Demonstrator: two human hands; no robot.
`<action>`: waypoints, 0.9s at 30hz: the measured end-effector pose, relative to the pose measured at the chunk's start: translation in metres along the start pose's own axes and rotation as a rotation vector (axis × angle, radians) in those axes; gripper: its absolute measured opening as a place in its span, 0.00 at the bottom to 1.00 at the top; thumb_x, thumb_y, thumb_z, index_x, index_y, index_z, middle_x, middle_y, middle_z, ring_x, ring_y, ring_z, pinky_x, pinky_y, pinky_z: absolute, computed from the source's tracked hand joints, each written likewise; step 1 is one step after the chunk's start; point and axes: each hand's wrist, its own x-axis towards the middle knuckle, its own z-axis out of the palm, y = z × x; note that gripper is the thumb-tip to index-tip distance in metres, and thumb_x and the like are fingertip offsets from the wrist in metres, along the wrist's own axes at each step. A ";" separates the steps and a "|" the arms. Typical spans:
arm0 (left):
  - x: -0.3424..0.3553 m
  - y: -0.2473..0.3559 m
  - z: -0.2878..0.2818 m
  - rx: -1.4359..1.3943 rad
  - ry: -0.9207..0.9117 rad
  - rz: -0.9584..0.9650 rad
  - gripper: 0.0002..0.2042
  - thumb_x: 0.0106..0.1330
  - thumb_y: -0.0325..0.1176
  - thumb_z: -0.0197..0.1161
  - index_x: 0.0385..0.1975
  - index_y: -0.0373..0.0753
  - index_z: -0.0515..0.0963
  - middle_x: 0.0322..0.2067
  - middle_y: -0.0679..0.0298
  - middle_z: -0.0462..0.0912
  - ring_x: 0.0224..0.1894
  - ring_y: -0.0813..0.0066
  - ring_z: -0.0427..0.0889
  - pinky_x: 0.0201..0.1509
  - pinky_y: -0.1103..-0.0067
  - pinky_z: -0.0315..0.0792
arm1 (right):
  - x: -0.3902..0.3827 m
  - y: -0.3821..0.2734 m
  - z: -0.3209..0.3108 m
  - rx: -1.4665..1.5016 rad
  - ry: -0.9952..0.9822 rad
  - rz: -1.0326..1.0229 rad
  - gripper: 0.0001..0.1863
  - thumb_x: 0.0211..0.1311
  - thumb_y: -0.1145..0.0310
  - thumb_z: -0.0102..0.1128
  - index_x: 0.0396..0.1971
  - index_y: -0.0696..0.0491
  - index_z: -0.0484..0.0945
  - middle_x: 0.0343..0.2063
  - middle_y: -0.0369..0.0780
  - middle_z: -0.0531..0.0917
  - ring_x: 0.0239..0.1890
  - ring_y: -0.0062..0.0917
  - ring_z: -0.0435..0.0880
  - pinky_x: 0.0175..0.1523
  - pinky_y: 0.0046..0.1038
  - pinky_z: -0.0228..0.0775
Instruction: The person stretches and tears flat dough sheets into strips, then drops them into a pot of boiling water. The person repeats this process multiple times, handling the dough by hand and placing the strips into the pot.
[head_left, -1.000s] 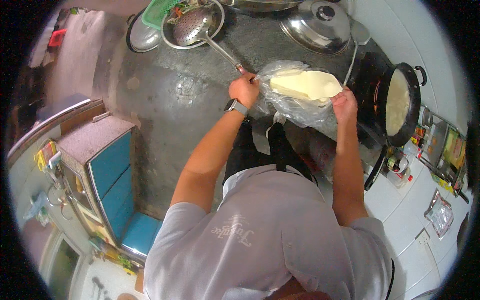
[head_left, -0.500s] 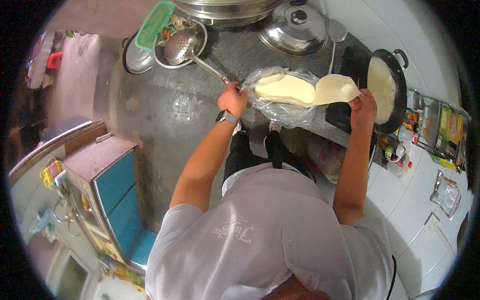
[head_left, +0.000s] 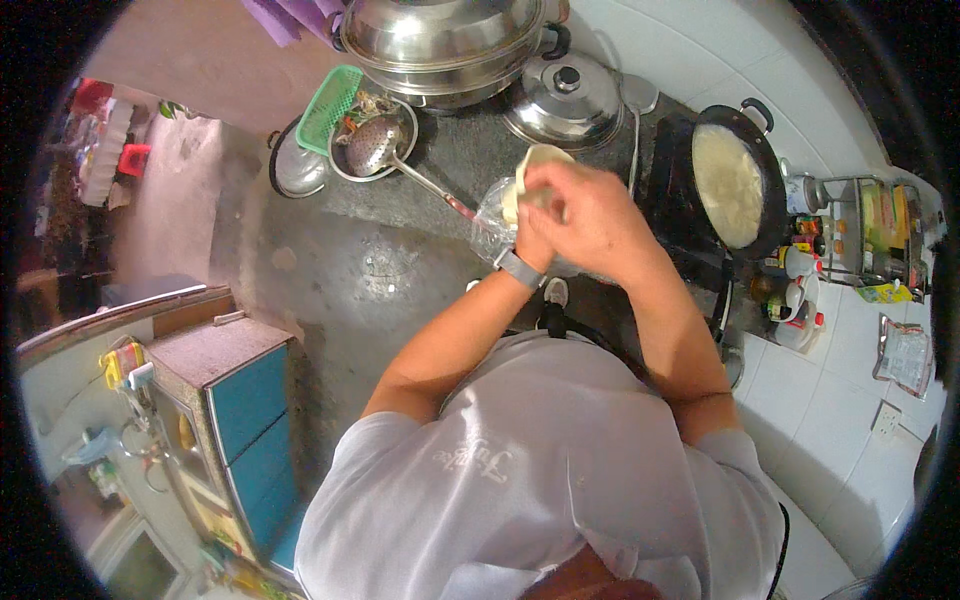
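Note:
My right hand crosses over the left in front of my body, its fingers curled and smeared by motion. From beside those fingers sticks the curved edge of a pale yellow dough sheet, which they appear to grip. Mostly covered by the right hand, my left hand, with a grey-banded watch at its wrist, is closed at the clear plastic bag. The bag's stack of dough sheets is largely hidden. To the right, a black wok holds a pale yellowish layer.
A perforated ladle rests in a metal bowl beside a green basket. Behind stand a large steamer pot and a domed lid. Bottles and a rack line the right wall; a blue-doored cabinet stands left.
My right hand has swung left from near the wok to over my left hand, bringing the dough sheet's end with it. My left hand has shifted a little to the right and nearer.

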 end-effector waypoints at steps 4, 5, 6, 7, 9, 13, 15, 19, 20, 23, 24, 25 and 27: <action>0.019 0.039 -0.007 -0.084 0.153 -0.220 0.18 0.66 0.41 0.43 0.47 0.33 0.66 0.42 0.60 0.74 0.46 0.68 0.72 0.50 0.77 0.65 | -0.014 0.023 -0.016 0.447 0.037 0.307 0.15 0.61 0.60 0.48 0.27 0.57 0.74 0.22 0.37 0.79 0.26 0.18 0.78 0.32 0.21 0.69; 0.024 0.045 -0.005 -0.220 0.181 -0.226 0.19 0.66 0.41 0.43 0.47 0.33 0.66 0.43 0.59 0.73 0.46 0.66 0.72 0.51 0.75 0.65 | -0.025 0.041 -0.014 0.521 -0.178 0.407 0.20 0.62 0.54 0.42 0.28 0.57 0.74 0.23 0.37 0.79 0.26 0.19 0.78 0.33 0.22 0.69; 0.028 0.052 0.000 -0.357 0.206 -0.234 0.19 0.66 0.42 0.42 0.47 0.33 0.66 0.44 0.58 0.73 0.47 0.64 0.72 0.52 0.74 0.64 | -0.038 0.058 -0.005 0.588 -0.396 0.506 0.26 0.64 0.49 0.36 0.29 0.57 0.74 0.23 0.38 0.79 0.26 0.20 0.78 0.33 0.22 0.69; 0.032 0.059 0.007 -0.495 0.229 -0.246 0.19 0.66 0.42 0.41 0.48 0.33 0.66 0.45 0.57 0.73 0.47 0.62 0.72 0.52 0.73 0.64 | -0.053 0.068 0.009 0.719 -0.466 0.613 0.33 0.62 0.41 0.29 0.32 0.57 0.74 0.27 0.41 0.80 0.26 0.23 0.79 0.35 0.23 0.70; 0.036 0.066 0.018 -0.601 0.163 -0.275 0.21 0.66 0.43 0.40 0.51 0.33 0.62 0.48 0.55 0.69 0.51 0.60 0.68 0.56 0.68 0.61 | -0.070 0.096 0.044 1.280 -0.574 0.633 0.39 0.56 0.34 0.30 0.44 0.57 0.70 0.42 0.43 0.76 0.43 0.28 0.75 0.46 0.28 0.67; 0.036 0.082 0.061 -0.671 0.075 -0.291 0.23 0.65 0.45 0.42 0.51 0.33 0.62 0.51 0.55 0.67 0.54 0.56 0.65 0.59 0.64 0.57 | -0.042 0.052 0.060 2.116 -0.085 0.480 0.45 0.52 0.31 0.32 0.56 0.58 0.58 0.55 0.44 0.65 0.58 0.33 0.62 0.60 0.36 0.53; 0.040 0.084 0.079 -0.635 0.021 -0.279 0.23 0.64 0.46 0.43 0.50 0.33 0.64 0.51 0.55 0.67 0.55 0.56 0.64 0.60 0.63 0.56 | -0.025 0.035 0.039 2.167 0.123 0.342 0.41 0.55 0.35 0.34 0.55 0.56 0.60 0.55 0.43 0.66 0.58 0.34 0.62 0.61 0.36 0.51; 0.049 0.091 0.111 -0.618 -0.104 -0.287 0.23 0.64 0.47 0.43 0.50 0.32 0.64 0.51 0.55 0.68 0.54 0.58 0.65 0.60 0.64 0.56 | -0.005 0.051 -0.002 2.193 0.521 0.110 0.29 0.61 0.47 0.39 0.52 0.55 0.63 0.51 0.42 0.69 0.55 0.35 0.65 0.59 0.37 0.54; 0.048 0.092 0.122 -0.609 -0.126 -0.294 0.23 0.65 0.48 0.43 0.50 0.34 0.64 0.50 0.56 0.69 0.53 0.60 0.66 0.59 0.65 0.57 | -0.005 0.055 -0.014 2.181 0.575 0.053 0.27 0.61 0.50 0.39 0.52 0.56 0.63 0.50 0.42 0.70 0.54 0.34 0.66 0.59 0.38 0.54; 0.042 0.074 0.152 -0.566 -0.163 -0.258 0.23 0.65 0.46 0.41 0.51 0.31 0.63 0.51 0.54 0.68 0.55 0.59 0.65 0.60 0.65 0.56 | -0.010 0.055 -0.058 2.092 0.751 -0.140 0.23 0.63 0.57 0.37 0.51 0.58 0.63 0.50 0.42 0.70 0.54 0.33 0.66 0.59 0.37 0.55; 0.042 0.067 0.161 -0.551 -0.183 -0.240 0.24 0.65 0.45 0.41 0.51 0.30 0.62 0.51 0.53 0.67 0.55 0.59 0.64 0.61 0.65 0.55 | -0.014 0.055 -0.072 2.074 0.776 -0.142 0.22 0.64 0.58 0.37 0.51 0.58 0.63 0.50 0.43 0.70 0.54 0.33 0.66 0.59 0.36 0.55; 0.046 0.057 0.168 -0.522 -0.221 -0.209 0.23 0.66 0.45 0.40 0.50 0.31 0.63 0.50 0.54 0.68 0.55 0.59 0.65 0.61 0.65 0.55 | -0.019 0.055 -0.084 2.057 0.800 -0.142 0.22 0.64 0.58 0.36 0.50 0.59 0.63 0.49 0.43 0.70 0.53 0.33 0.67 0.59 0.36 0.55; 0.046 0.046 0.188 -0.490 -0.222 -0.219 0.22 0.66 0.44 0.39 0.49 0.31 0.63 0.49 0.54 0.69 0.54 0.59 0.65 0.61 0.65 0.55 | -0.028 0.061 -0.105 2.040 0.851 -0.149 0.21 0.66 0.60 0.34 0.49 0.60 0.64 0.48 0.44 0.71 0.53 0.32 0.68 0.60 0.34 0.55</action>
